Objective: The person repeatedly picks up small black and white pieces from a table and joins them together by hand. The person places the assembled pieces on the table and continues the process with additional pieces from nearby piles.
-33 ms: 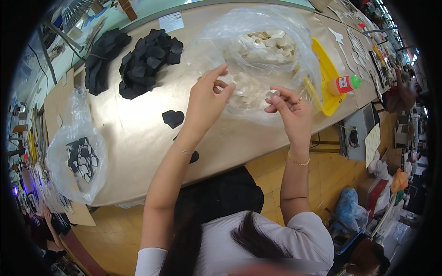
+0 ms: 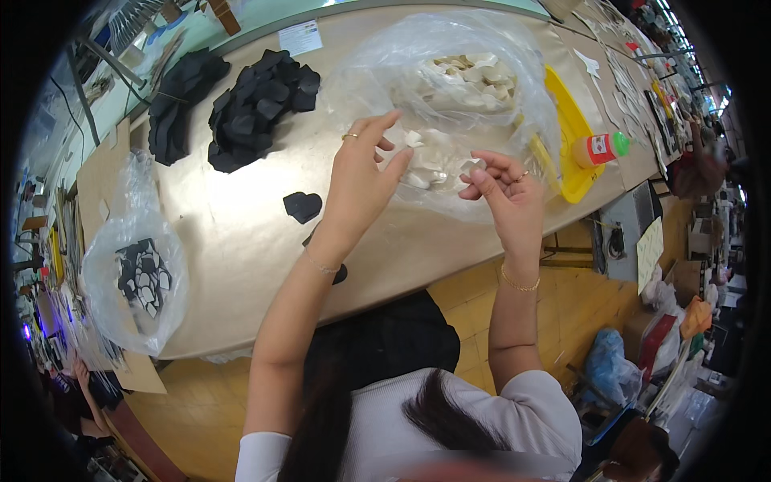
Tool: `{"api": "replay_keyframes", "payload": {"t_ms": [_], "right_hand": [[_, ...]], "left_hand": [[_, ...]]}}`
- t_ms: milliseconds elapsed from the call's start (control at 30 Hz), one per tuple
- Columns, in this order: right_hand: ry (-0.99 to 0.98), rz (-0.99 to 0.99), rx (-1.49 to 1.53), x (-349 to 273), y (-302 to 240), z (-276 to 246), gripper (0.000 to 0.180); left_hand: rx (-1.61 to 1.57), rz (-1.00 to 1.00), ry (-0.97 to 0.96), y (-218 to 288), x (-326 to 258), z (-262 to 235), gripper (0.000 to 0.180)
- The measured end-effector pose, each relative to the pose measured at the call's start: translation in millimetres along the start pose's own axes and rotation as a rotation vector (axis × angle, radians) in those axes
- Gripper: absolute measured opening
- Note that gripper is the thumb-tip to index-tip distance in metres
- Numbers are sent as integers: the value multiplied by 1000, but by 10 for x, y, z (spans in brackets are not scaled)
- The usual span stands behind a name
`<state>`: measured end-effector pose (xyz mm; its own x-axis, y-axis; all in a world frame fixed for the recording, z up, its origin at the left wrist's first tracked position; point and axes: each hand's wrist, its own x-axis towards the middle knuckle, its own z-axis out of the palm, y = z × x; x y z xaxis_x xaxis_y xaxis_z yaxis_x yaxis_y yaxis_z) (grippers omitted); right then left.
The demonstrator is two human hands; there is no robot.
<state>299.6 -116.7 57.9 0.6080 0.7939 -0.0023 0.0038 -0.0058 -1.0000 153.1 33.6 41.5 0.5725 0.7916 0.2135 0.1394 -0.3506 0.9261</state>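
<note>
My left hand (image 2: 368, 173) is above the near edge of a clear plastic bag (image 2: 365, 68), its thumb and fingers apart and nothing between them. Just off its fingertips is a small white piece (image 2: 414, 138), over other loose white pieces (image 2: 430, 169) on the plastic. My right hand (image 2: 506, 185) pinches a small off-white flat piece (image 2: 472, 165) between thumb and fingers. Beyond both hands, a heap of cream-coloured pieces (image 2: 474, 80) fills the bag. A few black cut pieces (image 2: 302, 207) lie on the table left of my left forearm.
Two piles of black pieces, one stacked (image 2: 181, 104) and one loose (image 2: 261, 108), lie at the far left. Nearer stands a plastic bag with black and white pieces (image 2: 144, 277). At right, a yellow tray (image 2: 574, 120) is beside a bottle with a green cap (image 2: 600, 149).
A white piece that was at my left fingertips is now apart from them, and the fingers have opened slightly. My right hand still pinches its piece and has barely moved.
</note>
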Motion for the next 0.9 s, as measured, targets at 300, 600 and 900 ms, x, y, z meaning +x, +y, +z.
{"api": "replay_keyframes", "payload": {"t_ms": [300,600,900], "right_hand": [[-250,69,177,-163,-165,285,30],[-278,-740,-642,-225,-299,542,36],[-489,-896,-590,-217,-348,618,28]], "left_hand": [[-461,-262,-308,275,-450,-372,16],[-442,-242,-250,227,-730,-581,7],[-860,-474,-448,124,-881,-731,13]]}}
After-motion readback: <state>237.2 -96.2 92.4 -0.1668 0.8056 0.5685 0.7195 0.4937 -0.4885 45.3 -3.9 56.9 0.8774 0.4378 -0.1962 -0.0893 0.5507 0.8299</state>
